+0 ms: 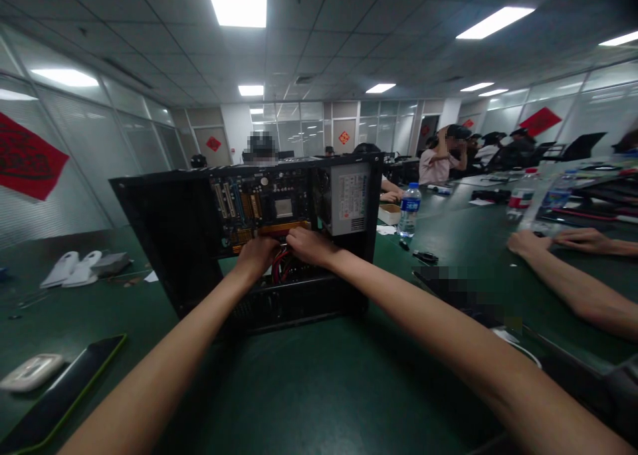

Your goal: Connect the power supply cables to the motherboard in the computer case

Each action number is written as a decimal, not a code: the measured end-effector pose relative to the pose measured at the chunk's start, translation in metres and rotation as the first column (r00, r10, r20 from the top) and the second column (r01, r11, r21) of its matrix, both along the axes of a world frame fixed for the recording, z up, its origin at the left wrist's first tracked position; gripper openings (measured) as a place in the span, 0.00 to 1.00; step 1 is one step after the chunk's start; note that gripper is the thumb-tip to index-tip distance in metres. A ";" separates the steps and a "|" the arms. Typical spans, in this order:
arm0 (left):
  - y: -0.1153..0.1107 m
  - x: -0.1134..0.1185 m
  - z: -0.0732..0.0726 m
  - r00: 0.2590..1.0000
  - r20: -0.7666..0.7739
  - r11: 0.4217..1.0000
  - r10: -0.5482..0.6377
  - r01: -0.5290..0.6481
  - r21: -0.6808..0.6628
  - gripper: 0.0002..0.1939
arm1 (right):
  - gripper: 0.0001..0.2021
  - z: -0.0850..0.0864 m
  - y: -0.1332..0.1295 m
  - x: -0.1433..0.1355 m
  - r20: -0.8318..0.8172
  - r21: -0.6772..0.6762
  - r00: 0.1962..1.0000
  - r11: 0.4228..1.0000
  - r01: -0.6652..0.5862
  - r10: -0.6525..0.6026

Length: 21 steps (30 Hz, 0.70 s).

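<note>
An open black computer case (199, 295) stands on the table in front of me, its inside facing me. Within it are a motherboard (294, 188) with a square processor and slots, and a silver power supply (347, 199) at upper right. Red and dark cables (282, 269) hang below the motherboard's lower edge. My left hand (256, 257) is closed there, fingertips at the top of these cables. Close beside it, my right hand (312, 246) pinches at the same cables from the right. The exact grip of the fingertips is partly hidden.
On the green table (299, 382), a phone-like dark slab (64, 392) and a white rounded object (32, 372) lie at left. A water bottle (409, 209) and small box (389, 214) stand right of the case. Another person's forearms (573, 275) rest at right.
</note>
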<state>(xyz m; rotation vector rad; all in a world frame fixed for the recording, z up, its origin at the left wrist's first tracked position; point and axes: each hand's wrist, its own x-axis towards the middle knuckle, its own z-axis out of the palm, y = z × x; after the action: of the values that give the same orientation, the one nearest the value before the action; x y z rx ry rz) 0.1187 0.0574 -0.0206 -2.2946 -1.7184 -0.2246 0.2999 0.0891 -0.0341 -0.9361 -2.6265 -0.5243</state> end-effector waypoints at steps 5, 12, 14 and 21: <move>0.001 -0.002 -0.002 1.000 0.006 1.000 0.011 -0.011 0.016 0.17 | 0.10 -0.004 0.001 -0.003 -0.042 -0.012 0.999 1.000 0.015 -0.016; -0.003 0.001 0.001 0.998 0.014 0.998 0.055 -0.056 0.007 0.17 | 0.08 -0.004 0.002 -0.002 -0.054 -0.024 0.998 1.000 0.006 -0.007; -0.004 0.001 0.001 0.998 0.016 0.998 0.062 -0.062 0.009 0.17 | 0.08 -0.004 0.003 -0.004 -0.029 -0.035 0.999 0.999 0.030 -0.031; -0.002 -0.003 0.000 0.996 0.055 0.997 0.065 -0.067 0.030 0.17 | 0.12 -0.007 0.011 -0.005 -0.082 -0.060 0.996 0.998 0.013 -0.018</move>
<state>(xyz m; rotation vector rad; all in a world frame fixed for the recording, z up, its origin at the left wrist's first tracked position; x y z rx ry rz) 0.1159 0.0554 -0.0204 -2.2243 -1.8006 -0.3009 0.2948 0.0998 -0.0414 -0.9750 -2.5756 -0.4046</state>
